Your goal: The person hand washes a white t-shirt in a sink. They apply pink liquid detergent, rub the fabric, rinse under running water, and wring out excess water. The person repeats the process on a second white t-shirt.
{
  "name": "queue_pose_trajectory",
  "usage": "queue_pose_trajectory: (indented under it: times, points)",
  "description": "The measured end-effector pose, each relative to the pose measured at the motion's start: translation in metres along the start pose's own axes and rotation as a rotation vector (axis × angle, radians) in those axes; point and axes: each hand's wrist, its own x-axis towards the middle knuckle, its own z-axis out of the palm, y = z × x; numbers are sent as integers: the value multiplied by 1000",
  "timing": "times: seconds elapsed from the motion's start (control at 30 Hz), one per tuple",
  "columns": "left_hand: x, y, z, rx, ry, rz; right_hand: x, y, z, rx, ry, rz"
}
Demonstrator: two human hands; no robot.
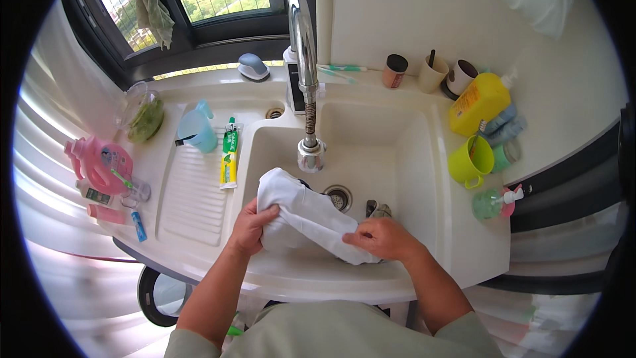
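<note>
A white cloth garment [318, 214] is stretched at a slant over the front of the white sink basin [420, 184]. My left hand [252, 226] grips its upper left end, thumb on top. Toward the lower right end, my right hand [385, 239] has its fingers curled and its fingertips pinching the fabric. A dark, crumpled cloth item [380, 210] lies in the basin just beyond my right hand, partly hidden by it. Above the garment hangs the chrome faucet head [311, 156]; no water is seen running. The metal drain [339, 199] shows behind the cloth.
Left of the basin, a ribbed drainboard [191, 209] holds a blue plastic cup [198, 132] and a toothpaste tube [229, 156]. A pink detergent jug [107, 166] stands farther left. Along the right rim are a yellow bottle [478, 104], a green mug [467, 164] and a pump bottle [489, 204].
</note>
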Motion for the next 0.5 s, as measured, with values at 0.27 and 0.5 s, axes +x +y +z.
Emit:
queue_pose_trajectory:
  times: [0.27, 0.5]
  points:
    - [-20, -21, 25, 882, -450, 294, 52, -1, 36, 487, 347, -376]
    - [-25, -17, 0, 1126, 164, 206, 28, 15, 13, 75, 827, -512]
